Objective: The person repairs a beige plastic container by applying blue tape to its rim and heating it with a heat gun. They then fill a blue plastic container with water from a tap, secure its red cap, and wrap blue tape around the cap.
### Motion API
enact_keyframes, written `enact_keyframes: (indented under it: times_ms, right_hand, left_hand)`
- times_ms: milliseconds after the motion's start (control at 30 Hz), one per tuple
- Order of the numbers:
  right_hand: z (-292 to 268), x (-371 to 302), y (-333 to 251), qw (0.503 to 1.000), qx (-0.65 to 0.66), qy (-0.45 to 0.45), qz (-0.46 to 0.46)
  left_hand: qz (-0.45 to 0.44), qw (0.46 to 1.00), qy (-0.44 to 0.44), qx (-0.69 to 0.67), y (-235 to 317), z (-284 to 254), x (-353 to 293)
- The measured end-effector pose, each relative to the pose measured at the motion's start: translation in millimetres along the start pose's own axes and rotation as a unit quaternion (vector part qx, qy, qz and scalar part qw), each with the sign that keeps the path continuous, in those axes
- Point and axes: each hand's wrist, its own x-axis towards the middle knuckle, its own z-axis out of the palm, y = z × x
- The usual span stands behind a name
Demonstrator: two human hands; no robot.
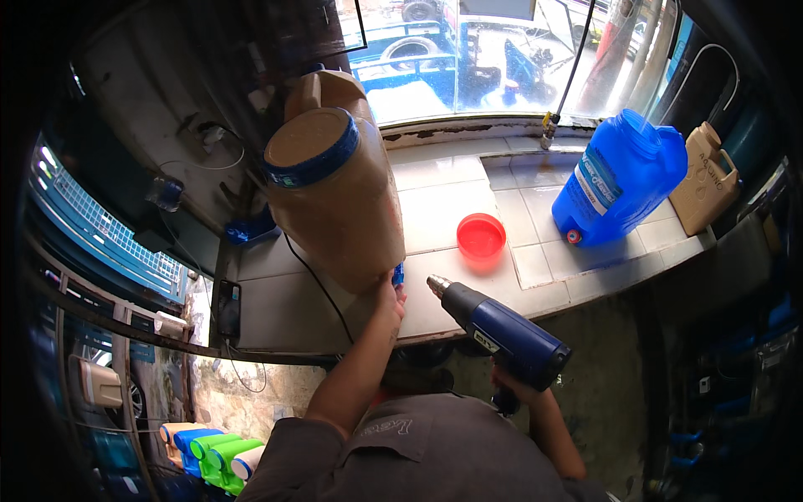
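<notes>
Brown jug point(335, 197) tipped over white tiled counter point(452, 209), long axis slanting up-left, blue-capped neck low in left hand point(389, 294) gripping it; right hand point(512, 386) closed on blue heat gun point(502, 330), nozzle just right of neck.

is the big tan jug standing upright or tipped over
Tipped. The tan jug lies on its side on the tiled counter, its base toward the camera, its blue cap low at the left hand.
</notes>
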Motion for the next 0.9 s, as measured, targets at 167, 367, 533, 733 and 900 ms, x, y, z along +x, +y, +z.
enact_keyframes:
  times_ms: [167, 367, 533, 733, 900]
  right_hand:
    - [4.8, -3.0, -9.3, 0.999, 0.048, -0.007, -0.018]
    - [4.8, -1.0, -2.6, 0.997, 0.071, -0.026, -0.036]
    - [3.8, 13.1, 14.7, 0.998, 0.054, 0.0, -0.011]
    - [4.2, 27.3, 33.5, 0.99, 0.139, -0.006, 0.006]
    - [1.2, 32.7, 35.7, 0.988, 0.147, -0.044, 0.001]
  left_hand:
    - [-0.002, 1.0, 0.008, -0.023, 2.9, 2.8, 3.1]
    - [0.006, 0.999, 0.006, -0.031, 5.5, 3.8, -3.3]
    - [-0.015, 1.0, 0.005, 0.002, 8.1, 1.4, 2.7]
    - [-0.019, 1.0, -0.008, 0.009, 10.3, -3.2, 5.6]
    - [-0.022, 1.0, 0.013, -0.011, 11.1, -0.3, 2.8]
